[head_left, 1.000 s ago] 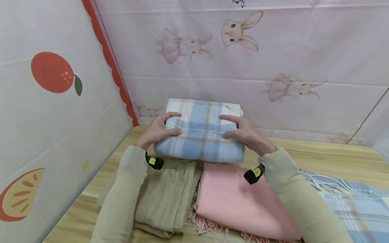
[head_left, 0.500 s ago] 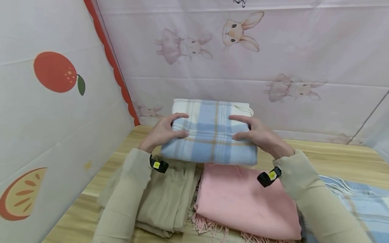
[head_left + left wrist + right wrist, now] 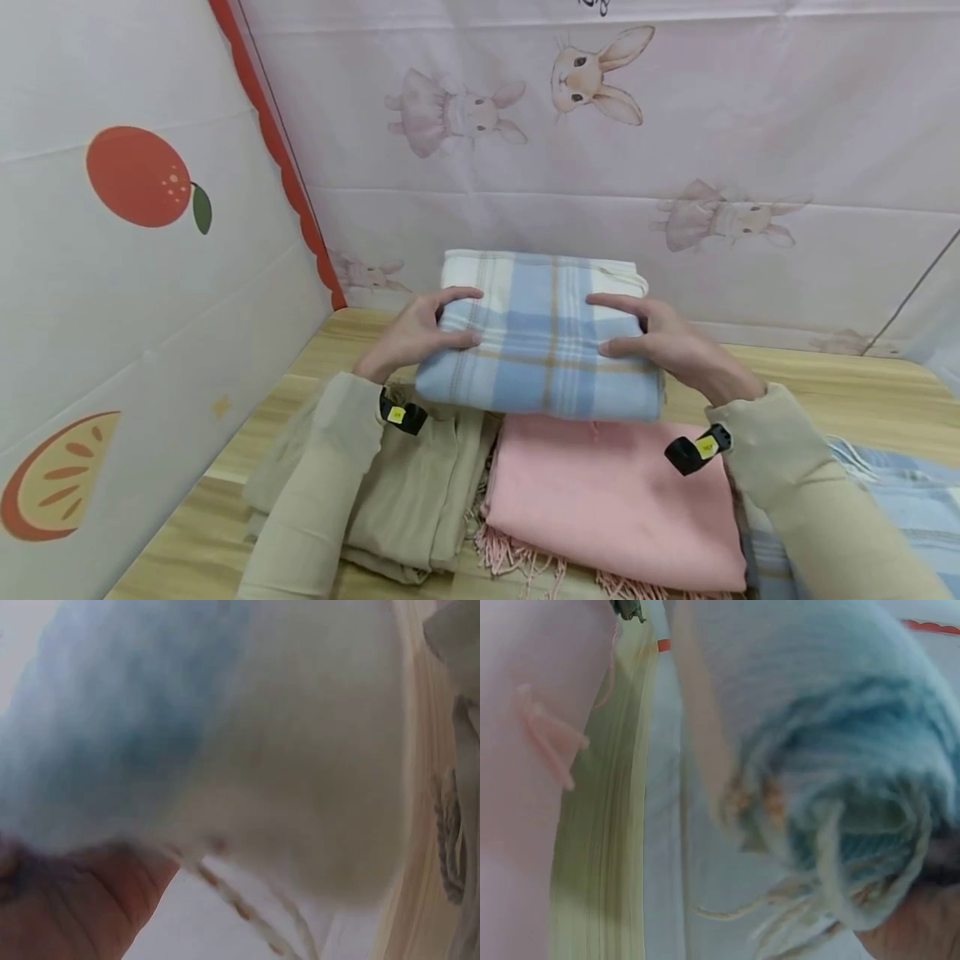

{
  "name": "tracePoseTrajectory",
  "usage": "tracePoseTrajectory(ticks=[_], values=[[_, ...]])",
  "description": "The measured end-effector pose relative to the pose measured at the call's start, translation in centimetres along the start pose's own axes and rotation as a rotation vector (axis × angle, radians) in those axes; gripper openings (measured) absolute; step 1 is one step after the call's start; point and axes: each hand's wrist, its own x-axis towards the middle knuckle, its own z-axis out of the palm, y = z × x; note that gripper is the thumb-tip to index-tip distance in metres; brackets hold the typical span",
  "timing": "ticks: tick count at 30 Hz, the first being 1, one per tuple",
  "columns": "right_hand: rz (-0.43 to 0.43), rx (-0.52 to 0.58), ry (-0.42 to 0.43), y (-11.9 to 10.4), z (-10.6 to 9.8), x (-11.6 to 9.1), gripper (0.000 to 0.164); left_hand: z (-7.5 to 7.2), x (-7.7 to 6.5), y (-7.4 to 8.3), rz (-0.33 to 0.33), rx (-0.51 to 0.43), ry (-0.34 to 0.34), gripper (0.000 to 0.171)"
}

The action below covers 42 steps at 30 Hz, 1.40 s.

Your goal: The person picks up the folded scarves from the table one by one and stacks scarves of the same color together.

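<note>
A folded blue, white and tan plaid scarf [image 3: 536, 333] is held up in front of the back wall, over the far ends of two other folded scarves. My left hand [image 3: 412, 335] grips its left end, thumb and a finger showing on the near face. At the opposite end, my right hand [image 3: 678, 343] grips it the same way. The other fingers are hidden behind the cloth. In the right wrist view the rolled layers of the plaid scarf [image 3: 840, 735] show end-on, with loose cream fringe strands [image 3: 795, 900] hanging out.
On the wooden table [image 3: 795, 375] lie a folded beige scarf [image 3: 412, 483] at left and a folded pink fringed scarf [image 3: 607, 500] in the middle. Another blue plaid scarf [image 3: 892, 500] lies at right, partly behind the right sleeve. Printed walls stand at the back and left.
Both hands have carried the plaid scarf to the right and slightly down, its grip unchanged. The scarves on the table have stayed in place.
</note>
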Motion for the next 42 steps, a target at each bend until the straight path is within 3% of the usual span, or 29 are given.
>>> tracePoseTrajectory(ticks=[8,20,26,32,37,42], values=[[-0.011,-0.034,-0.011,0.7,-1.3,-1.7,0.066,0.8,-0.1,0.4,0.008,-0.071,-0.062,0.062],[-0.009,-0.067,0.002,1.6,-2.7,-4.0,0.066,2.3,0.0,0.7,0.139,-0.071,-0.102,0.06],[-0.011,-0.095,0.022,2.1,-3.1,-5.0,0.065,3.0,-0.1,1.1,0.125,-0.09,-0.136,0.061],[-0.044,-0.029,0.022,2.8,-3.2,-5.8,0.063,3.5,-0.3,1.3,0.097,-0.113,-0.169,0.063],[-0.095,-0.061,0.043,3.4,-3.6,-6.6,0.059,4.2,-0.2,1.6,0.135,-0.079,-0.185,0.063],[-0.064,-0.072,0.064,3.8,-4.5,-7.6,0.059,4.9,0.3,2.1,0.183,-0.075,-0.204,0.063]])
